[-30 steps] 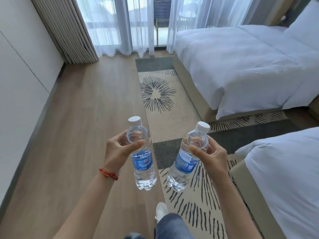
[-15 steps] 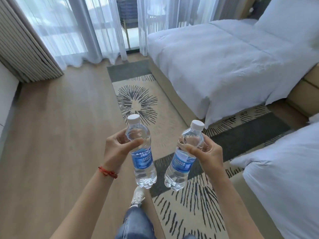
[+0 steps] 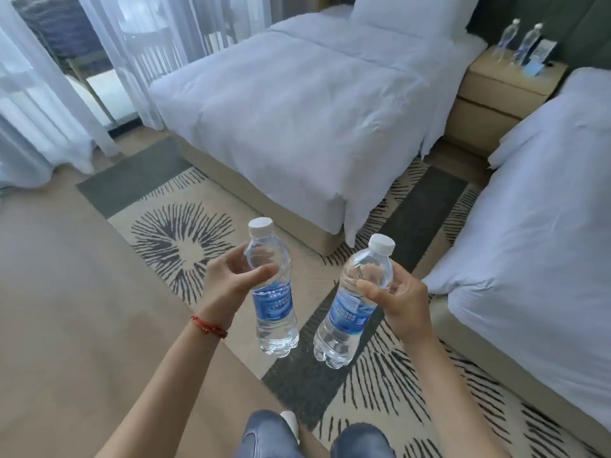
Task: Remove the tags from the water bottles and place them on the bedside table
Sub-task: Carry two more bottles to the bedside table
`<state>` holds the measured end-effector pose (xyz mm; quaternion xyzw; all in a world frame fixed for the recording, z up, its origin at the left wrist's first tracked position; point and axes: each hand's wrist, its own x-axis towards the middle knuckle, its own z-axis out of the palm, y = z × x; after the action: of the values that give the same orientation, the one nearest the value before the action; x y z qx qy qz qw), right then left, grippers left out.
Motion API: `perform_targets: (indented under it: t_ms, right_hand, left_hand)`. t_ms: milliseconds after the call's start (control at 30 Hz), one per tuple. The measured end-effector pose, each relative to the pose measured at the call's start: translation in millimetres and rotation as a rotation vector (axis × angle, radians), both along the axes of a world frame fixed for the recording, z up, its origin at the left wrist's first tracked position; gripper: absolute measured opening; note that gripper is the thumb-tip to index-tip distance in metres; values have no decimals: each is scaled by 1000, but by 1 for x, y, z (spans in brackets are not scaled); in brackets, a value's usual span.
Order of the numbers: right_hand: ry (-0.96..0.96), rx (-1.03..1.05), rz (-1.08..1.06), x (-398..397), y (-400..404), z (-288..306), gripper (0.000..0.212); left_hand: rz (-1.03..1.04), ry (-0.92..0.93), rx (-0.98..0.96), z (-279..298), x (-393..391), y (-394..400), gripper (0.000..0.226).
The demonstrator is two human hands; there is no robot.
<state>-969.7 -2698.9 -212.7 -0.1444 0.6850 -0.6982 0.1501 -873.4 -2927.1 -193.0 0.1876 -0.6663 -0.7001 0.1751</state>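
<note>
Bedside table (image 3: pixel 509 81) newly in view, bottles (image 3: pixel 274 292) unmoved in hands (image 3: pixel 228 282).

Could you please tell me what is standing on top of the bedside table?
On the bedside table stand two water bottles, a small dark sign and a light-blue card. Anything behind them is hidden.

Both held water bottles, left bottle (image 3: pixel 272 292) and right bottle (image 3: pixel 352 304), carry blue labels with white print; characters too blurred to read. No other legible text.
</note>
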Motion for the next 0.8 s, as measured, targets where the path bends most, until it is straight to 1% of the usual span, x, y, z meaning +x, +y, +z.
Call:
perform_targets:
  t_ms: [67, 167, 367, 467, 533, 667, 800]
  right_hand:
    - [-14, 10, -62, -12, 3, -3, 26]
    - [-9, 34, -160, -32, 15, -6, 26]
    - [10, 90, -363, -89, 56, -13, 26]
    - [18, 79, -431, -129, 78, -14, 18]
    - [16, 76, -478, -159, 90, -13, 21]
    - [5, 90, -540, -218, 117, -6, 23]
    - [-4, 95, -587, -278, 146, 2, 31]
  left_hand:
    - [-65, -8, 2, -4, -25, -5, 45]
    - [-168, -19, 11, -11, -66, -3, 42]
    - [-291, -53, -7, -26, -159, 28, 43]
    - [-340, -59, -34, -32, -211, 47, 36]
    - [-366, -57, -43, -32, -247, 61, 34]
    - [-415, -63, -50, -24, -316, 90, 40]
    - [-470, -47, -67, -14, -382, 114, 39]
